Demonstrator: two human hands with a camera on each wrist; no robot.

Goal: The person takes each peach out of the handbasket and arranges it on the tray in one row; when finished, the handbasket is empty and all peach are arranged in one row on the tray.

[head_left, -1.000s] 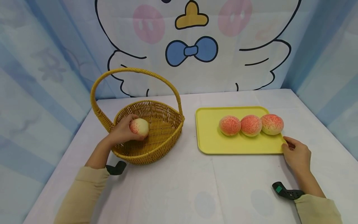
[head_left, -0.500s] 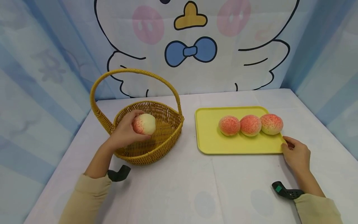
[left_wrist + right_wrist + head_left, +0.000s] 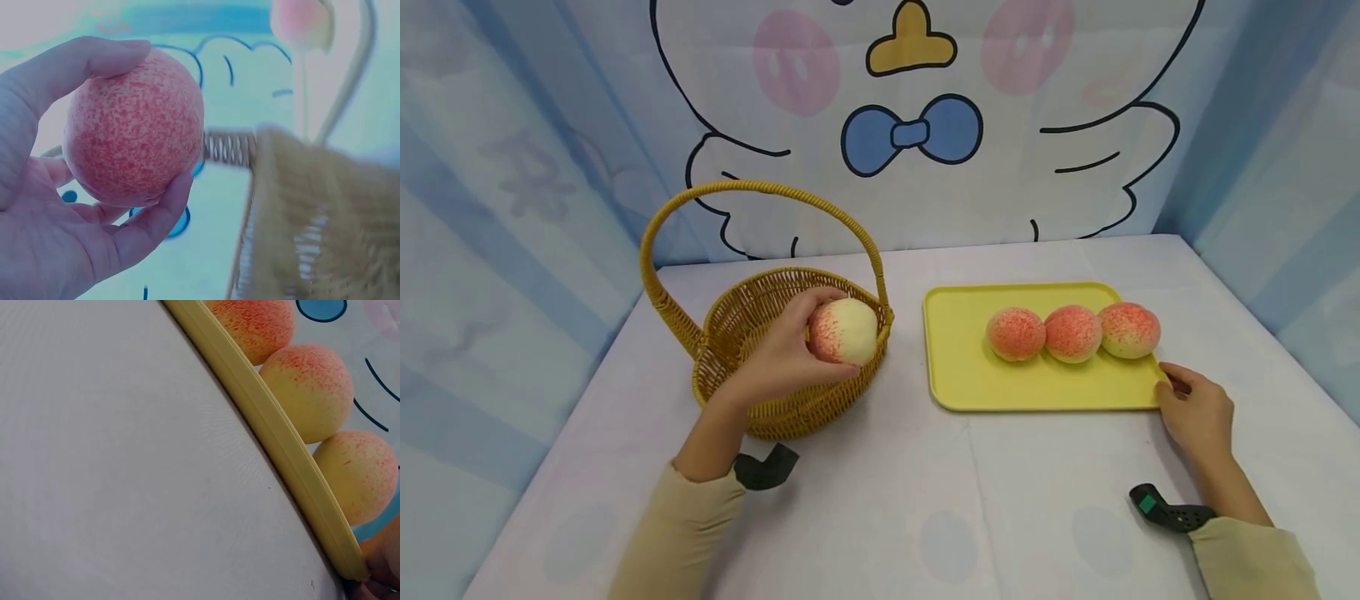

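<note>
In the head view my left hand (image 3: 782,358) grips a pale peach (image 3: 844,332) with a red-speckled side, held over the right part of the wicker basket (image 3: 790,417). The left wrist view shows thumb and fingers curled around this peach (image 3: 134,128), the basket (image 3: 325,212) blurred beside it. My right hand (image 3: 1198,412) pinches the near right corner of a yellow tray (image 3: 985,387). Three peaches stand in a row on that tray: a left one (image 3: 1016,335), a middle one (image 3: 1073,334) and a right one (image 3: 1130,330).
The basket's tall arched handle (image 3: 767,190) rises above its bowl. White cloth (image 3: 895,500) covers the table between and in front of basket and tray. A printed curtain (image 3: 955,200) hangs behind, with blue curtains at both sides.
My left hand has lifted the peach from inside the basket and carried it right, towards the basket's right rim. My right hand, the tray and its peaches have stayed in place.
</note>
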